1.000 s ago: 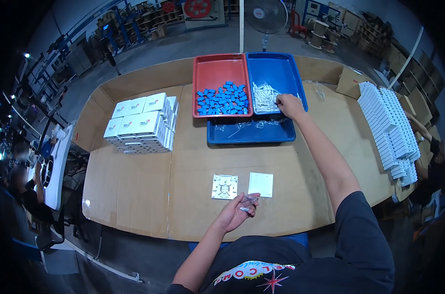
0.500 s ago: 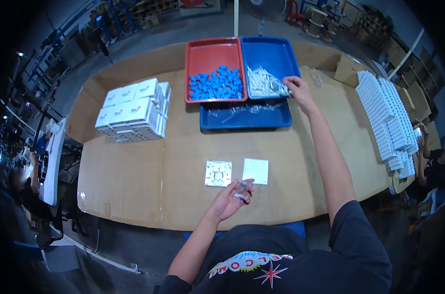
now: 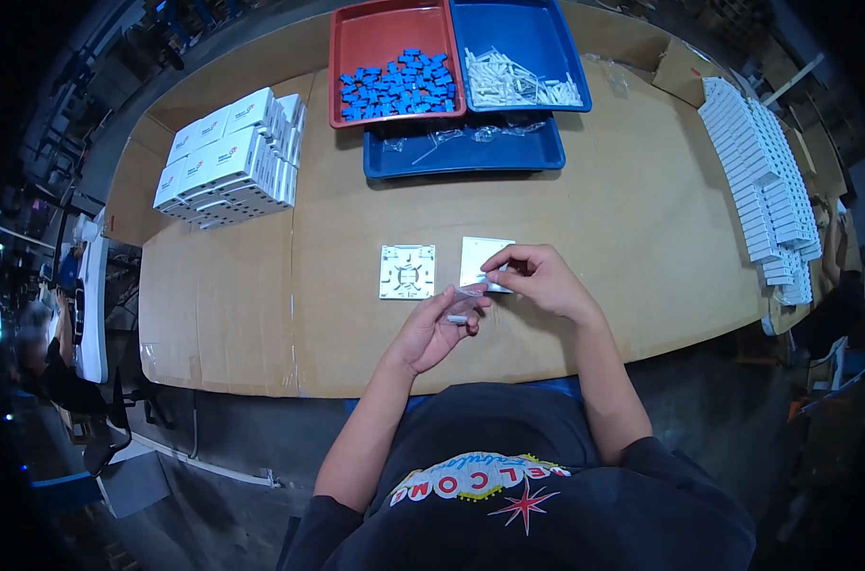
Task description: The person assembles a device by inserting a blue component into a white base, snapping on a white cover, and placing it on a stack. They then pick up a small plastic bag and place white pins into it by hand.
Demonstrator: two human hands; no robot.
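My left hand [image 3: 430, 333] holds a small clear plastic bag [image 3: 466, 301] with a small white piece at its lower end. Close above and to the right, my right hand [image 3: 545, 284] is pinched near the bag's opening; what sits between its fingertips is too small to name. Beyond my left hand lies a white square part [image 3: 407, 272] with its moulded inner side up. A flat white square plate [image 3: 484, 255] lies beside it, partly covered by my right hand.
A red tray [image 3: 394, 33] holds blue pieces, and a blue tray [image 3: 518, 33] holds white pieces. Another blue tray [image 3: 466, 162] contains clear bags. White boxes [image 3: 225, 162] are stacked left, white parts [image 3: 758, 190] right. A person [image 3: 56, 352] is at the far left.
My right hand has come back from the white pieces in the blue tray to beside my left hand. The camera view has tilted down, so the table items appear higher.
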